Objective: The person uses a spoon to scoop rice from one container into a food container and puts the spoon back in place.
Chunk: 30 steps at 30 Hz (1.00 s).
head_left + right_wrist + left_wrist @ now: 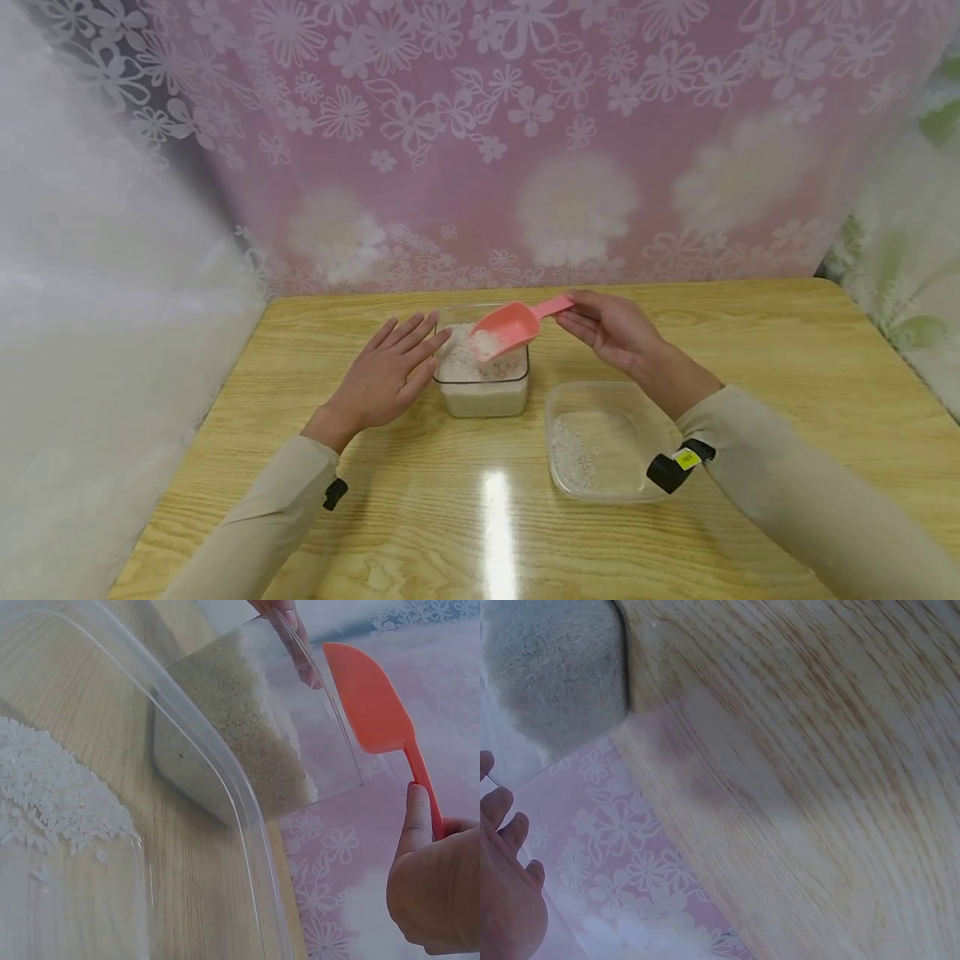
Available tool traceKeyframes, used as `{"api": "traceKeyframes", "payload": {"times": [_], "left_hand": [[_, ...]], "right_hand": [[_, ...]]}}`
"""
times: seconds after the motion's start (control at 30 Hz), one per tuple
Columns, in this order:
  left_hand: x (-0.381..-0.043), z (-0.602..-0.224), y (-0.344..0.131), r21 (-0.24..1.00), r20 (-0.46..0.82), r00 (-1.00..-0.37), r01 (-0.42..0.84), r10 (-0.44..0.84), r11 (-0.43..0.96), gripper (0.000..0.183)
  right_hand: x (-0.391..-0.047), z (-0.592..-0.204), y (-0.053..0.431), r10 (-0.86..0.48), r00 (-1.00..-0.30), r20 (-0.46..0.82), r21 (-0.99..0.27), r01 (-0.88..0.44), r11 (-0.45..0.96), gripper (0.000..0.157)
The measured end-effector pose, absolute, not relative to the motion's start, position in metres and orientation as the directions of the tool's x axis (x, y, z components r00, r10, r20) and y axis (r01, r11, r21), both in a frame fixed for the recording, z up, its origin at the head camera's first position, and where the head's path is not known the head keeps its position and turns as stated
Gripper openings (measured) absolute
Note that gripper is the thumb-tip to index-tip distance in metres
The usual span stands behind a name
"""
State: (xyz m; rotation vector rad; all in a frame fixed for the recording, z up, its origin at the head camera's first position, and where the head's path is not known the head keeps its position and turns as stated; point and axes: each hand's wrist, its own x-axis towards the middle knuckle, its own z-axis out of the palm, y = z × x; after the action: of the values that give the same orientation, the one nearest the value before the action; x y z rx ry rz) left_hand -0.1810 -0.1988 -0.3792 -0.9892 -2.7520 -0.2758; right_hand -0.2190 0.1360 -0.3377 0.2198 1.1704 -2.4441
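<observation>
My right hand [618, 335] grips the handle of a coral-pink scoop [522, 321], which holds a little rice [487, 343] near its lip. The scoop is tilted above a clear square container [483, 402] that is largely full of rice. In the right wrist view, the scoop [371, 705] shows from its underside, over the container's rim, with my thumb along the handle. My left hand [384, 377] lies with straight fingers against the container's left side, fingertips right at the rim. The left wrist view has only part of that hand [508, 881], at the lower left corner.
A wider, low clear plastic tub [607, 497] stands on the wooden table [420, 533], nearer me and to the right. White rice grains [572, 457] lie along its left side. A pink floral curtain [465, 192] hangs behind the table's far edge.
</observation>
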Motion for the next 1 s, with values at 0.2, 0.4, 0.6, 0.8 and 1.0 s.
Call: {"api": "traceKeyframes", "payload": {"times": [0.2,0.4,0.6,0.8,1.0], "left_hand": [[-0.181,-0.378,-0.198,0.104,0.250,-0.755,0.643,0.606,0.759,0.050],[-0.181,-0.378,-0.198,0.103,0.248,-0.757,0.641,0.605,0.760,0.050],[-0.181,-0.378,-0.198,0.102,0.252,-0.757,0.641,0.603,0.761,0.049],[-0.181,-0.378,-0.199,0.105,0.248,-0.759,0.639,0.602,0.762,0.051],[-0.181,-0.378,-0.199,0.101,0.248,-0.758,0.640,0.604,0.762,0.052]], "right_hand": [[-0.218,-0.335,0.144,-0.320,-0.899,-0.300,-0.700,0.435,-0.566,0.019],[-0.217,-0.330,0.155,-0.322,-0.893,-0.313,-0.688,0.447,-0.571,0.019],[-0.213,-0.328,0.165,-0.330,-0.888,-0.322,-0.682,0.459,-0.570,0.018],[-0.209,-0.328,0.177,-0.344,-0.879,-0.330,-0.668,0.474,-0.574,0.017],[-0.202,-0.336,0.197,-0.369,-0.871,-0.326,-0.654,0.489,-0.577,0.019]]}}
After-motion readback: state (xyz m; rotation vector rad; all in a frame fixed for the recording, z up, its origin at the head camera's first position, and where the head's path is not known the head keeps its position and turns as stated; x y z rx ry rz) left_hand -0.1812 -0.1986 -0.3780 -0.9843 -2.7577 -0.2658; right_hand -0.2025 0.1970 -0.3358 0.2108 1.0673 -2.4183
